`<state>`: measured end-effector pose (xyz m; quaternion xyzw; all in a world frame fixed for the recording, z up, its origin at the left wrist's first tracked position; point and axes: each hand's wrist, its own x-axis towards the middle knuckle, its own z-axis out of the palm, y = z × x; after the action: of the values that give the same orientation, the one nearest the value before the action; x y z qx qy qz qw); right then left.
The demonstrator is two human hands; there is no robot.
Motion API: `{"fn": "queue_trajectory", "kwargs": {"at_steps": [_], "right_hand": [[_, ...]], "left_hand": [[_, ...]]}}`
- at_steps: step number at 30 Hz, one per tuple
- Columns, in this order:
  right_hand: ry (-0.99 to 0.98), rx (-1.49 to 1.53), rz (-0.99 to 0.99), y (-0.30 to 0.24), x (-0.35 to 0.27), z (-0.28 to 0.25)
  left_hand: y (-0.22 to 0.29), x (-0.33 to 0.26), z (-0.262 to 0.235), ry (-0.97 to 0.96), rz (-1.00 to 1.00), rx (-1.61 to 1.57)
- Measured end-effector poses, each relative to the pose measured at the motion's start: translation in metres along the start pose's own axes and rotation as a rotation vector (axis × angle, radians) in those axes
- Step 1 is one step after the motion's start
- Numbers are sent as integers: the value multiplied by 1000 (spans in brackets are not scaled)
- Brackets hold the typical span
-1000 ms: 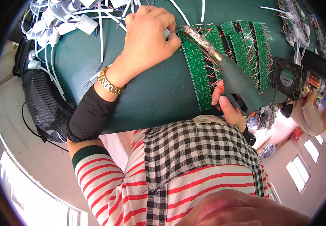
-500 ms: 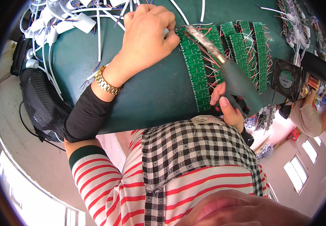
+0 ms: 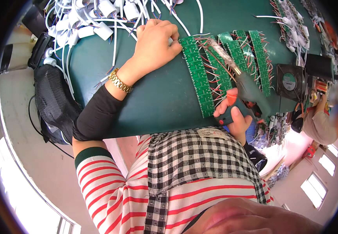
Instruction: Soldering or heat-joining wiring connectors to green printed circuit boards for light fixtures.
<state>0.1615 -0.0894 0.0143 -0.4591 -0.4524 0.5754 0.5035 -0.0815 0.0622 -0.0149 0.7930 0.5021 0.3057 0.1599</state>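
Note:
My left hand [image 3: 156, 46] rests at the far end of the nearest strip of green circuit boards [image 3: 196, 78], fingers curled in and thumb against the strip's corner. Whatever those fingers pinch is hidden under the hand. My right hand [image 3: 235, 117] is wrapped round the dark handle of a soldering gun [image 3: 251, 91]. Its metal barrel slants up and left over the board strips, and its front end is near the far end of the nearest strip. Red and white wires [image 3: 217, 87] run between this strip and the other circuit board strips [image 3: 258, 58].
White cylindrical holders with cables [image 3: 102, 29] are heaped at the far left of the green tabletop [image 3: 153, 101]. A black mesh-covered object [image 3: 56, 97] stands at the left edge. On the right are a square fan [image 3: 290, 81], more white holders [image 3: 294, 37] and another person [image 3: 321, 121].
The soldering gun's front end has shifted slightly right of the nearest strip's far end. My left hand keeps its place at the strip. The whole view has shifted a little.

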Motion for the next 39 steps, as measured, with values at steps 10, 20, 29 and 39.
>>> {"fn": "queue_trajectory", "kwargs": {"at_steps": [10, 20, 29, 39], "right_hand": [[-84, -104, -41, -5, 25, 4], [-49, -111, 24, -4, 28, 10], [-66, -240, 62, -16, 29, 16], [-71, -231, -59, -7, 19, 5]], "left_hand": [[-1, 6, 4, -53, 31, 69], [-2, 4, 2, -65, 38, 16], [-1, 4, 1, -47, 48, 19], [1, 5, 0, -61, 56, 35]]}}
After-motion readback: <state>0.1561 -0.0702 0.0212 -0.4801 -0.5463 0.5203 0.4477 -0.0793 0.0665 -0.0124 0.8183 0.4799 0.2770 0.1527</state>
